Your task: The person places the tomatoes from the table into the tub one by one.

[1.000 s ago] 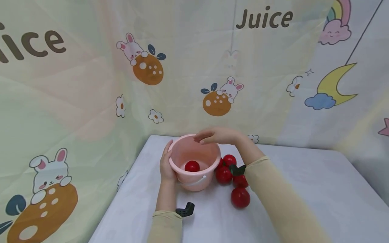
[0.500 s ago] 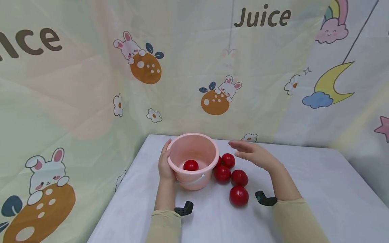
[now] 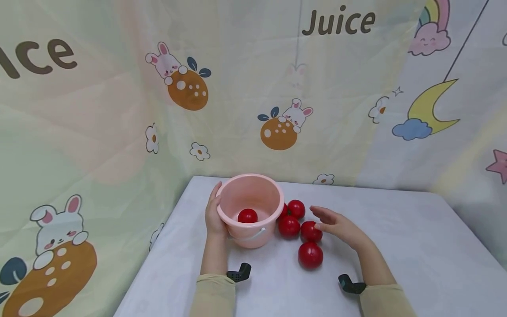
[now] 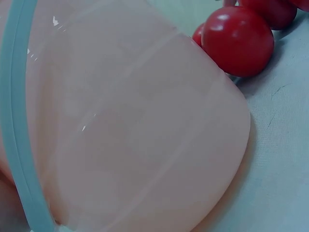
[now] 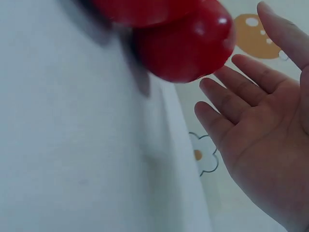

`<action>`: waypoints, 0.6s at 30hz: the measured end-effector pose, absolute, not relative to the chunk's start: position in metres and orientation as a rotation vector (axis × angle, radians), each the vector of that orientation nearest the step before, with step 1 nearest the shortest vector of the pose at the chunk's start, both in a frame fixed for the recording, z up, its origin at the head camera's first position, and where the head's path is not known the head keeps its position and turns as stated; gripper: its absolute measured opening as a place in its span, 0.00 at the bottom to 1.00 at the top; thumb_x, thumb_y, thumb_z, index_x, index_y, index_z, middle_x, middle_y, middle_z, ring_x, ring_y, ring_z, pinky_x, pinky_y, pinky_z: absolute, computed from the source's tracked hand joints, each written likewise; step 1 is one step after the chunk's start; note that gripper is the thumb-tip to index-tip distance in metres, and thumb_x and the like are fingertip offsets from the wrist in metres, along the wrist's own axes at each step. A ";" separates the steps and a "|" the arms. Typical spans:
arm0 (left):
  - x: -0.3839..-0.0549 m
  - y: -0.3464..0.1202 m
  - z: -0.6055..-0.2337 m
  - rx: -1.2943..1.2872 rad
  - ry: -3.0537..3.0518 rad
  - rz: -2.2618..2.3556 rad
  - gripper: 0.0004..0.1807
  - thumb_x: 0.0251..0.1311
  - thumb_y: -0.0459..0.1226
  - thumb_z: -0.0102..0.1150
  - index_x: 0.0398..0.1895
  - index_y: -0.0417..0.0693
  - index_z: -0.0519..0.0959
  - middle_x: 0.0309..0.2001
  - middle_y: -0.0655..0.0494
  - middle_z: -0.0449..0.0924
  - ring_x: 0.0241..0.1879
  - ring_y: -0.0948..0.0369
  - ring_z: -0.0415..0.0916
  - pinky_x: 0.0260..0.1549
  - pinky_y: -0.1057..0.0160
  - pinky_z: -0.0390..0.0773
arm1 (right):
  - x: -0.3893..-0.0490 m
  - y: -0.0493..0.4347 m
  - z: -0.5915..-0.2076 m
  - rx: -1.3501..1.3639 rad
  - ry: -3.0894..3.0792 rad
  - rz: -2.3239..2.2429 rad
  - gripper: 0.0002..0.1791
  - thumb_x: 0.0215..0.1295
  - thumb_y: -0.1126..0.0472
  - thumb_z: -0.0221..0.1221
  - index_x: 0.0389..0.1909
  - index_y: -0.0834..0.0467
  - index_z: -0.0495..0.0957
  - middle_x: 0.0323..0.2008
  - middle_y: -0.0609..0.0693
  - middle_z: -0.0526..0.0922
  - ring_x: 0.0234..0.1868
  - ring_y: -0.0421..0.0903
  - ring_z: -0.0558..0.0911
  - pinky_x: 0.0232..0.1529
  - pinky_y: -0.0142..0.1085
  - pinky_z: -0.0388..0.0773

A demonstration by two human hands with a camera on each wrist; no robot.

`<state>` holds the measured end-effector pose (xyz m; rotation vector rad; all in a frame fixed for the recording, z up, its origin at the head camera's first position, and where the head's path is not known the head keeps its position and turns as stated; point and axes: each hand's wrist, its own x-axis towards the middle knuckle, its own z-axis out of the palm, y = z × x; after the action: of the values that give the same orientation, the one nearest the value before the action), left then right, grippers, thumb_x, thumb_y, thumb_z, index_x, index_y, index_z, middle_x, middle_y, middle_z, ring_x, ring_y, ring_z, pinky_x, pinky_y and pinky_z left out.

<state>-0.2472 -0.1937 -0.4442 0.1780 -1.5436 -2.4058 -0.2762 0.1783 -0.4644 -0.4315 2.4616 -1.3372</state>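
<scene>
At the centre of the head view, just left of the middle, your left hand (image 3: 214, 215) holds the pink bucket (image 3: 241, 193) by its left side, the fingers curved along the outer wall with the tips up by the rim. One red round fruit (image 3: 247, 215) lies inside at the bottom, and the pale handle (image 3: 255, 235) hangs across the front. Your right hand (image 3: 339, 225) is to the right of centre, fingers extended and thumb well apart, with nothing in its grasp. Its thumb overlaps the middle-right red fruit (image 3: 309, 232) in the head view; you cannot tell whether they touch. Five red fruits are grouped on the white table (image 3: 396, 246) between the bucket and that hand: the nearest red fruit (image 3: 310, 255) sits lowest in the frame, and the other three crowd close to the bucket's right side, one partly hidden by it. In the right wrist view, your palm shows at the right and two fruits along the top. The rabbit-print backdrop (image 3: 237, 66) fills the upper frame.
</scene>
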 end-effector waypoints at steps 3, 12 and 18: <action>-0.247 -0.195 -0.444 0.175 -1.538 -2.408 0.23 0.69 0.51 0.48 0.66 0.81 0.67 0.67 0.73 0.69 0.68 0.62 0.64 0.67 0.46 0.69 | -0.277 0.178 -0.473 -0.401 2.441 -1.349 0.43 0.55 0.42 0.68 0.72 0.43 0.63 0.72 0.52 0.66 0.74 0.61 0.63 0.62 0.57 0.75; -0.247 -0.194 -0.444 0.182 -1.524 -2.415 0.22 0.70 0.50 0.48 0.66 0.80 0.68 0.67 0.72 0.69 0.68 0.62 0.64 0.68 0.45 0.68 | -0.275 0.179 -0.485 -0.365 2.399 -1.381 0.45 0.52 0.43 0.70 0.71 0.41 0.64 0.72 0.50 0.66 0.73 0.58 0.64 0.60 0.55 0.77; -0.247 -0.194 -0.444 0.178 -1.525 -2.408 0.22 0.70 0.51 0.47 0.66 0.80 0.68 0.67 0.72 0.69 0.68 0.62 0.64 0.68 0.45 0.68 | -0.274 0.179 -0.490 -0.365 2.371 -1.390 0.45 0.49 0.45 0.72 0.71 0.41 0.66 0.72 0.50 0.67 0.73 0.58 0.64 0.57 0.53 0.79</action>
<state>-0.2469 -0.1937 -0.4445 0.1783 -1.5248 -2.4078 -0.2744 0.1791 -0.4897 -0.3645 2.3713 -1.3904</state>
